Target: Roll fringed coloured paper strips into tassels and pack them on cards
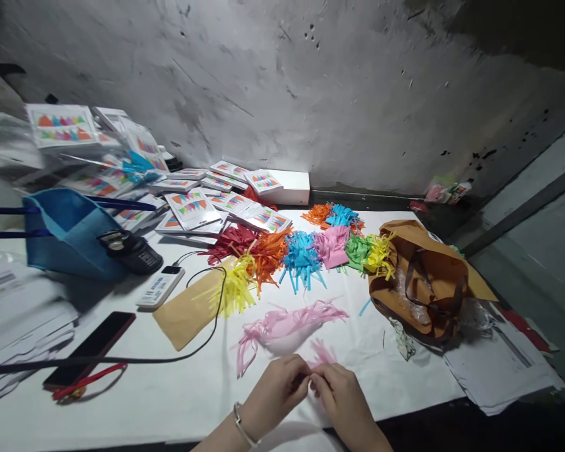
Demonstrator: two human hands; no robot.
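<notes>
My left hand (277,392) and my right hand (341,395) meet at the near edge of the white table sheet (179,389), fingers pinched together on a small pink paper tassel (321,353) that sticks up between them. Just beyond lies a longer pink fringed piece (287,323). Farther back a row of fringed paper bundles runs across: red (230,242), yellow (238,289), orange (268,251), blue (304,257), pink (334,245), green (360,251).
A brown bag (424,276) sits at right. A tan envelope (186,311), a black cable (122,361), a dark phone (91,348), a remote (160,285), a blue bag (68,235) and several printed packets (193,210) lie at left and back.
</notes>
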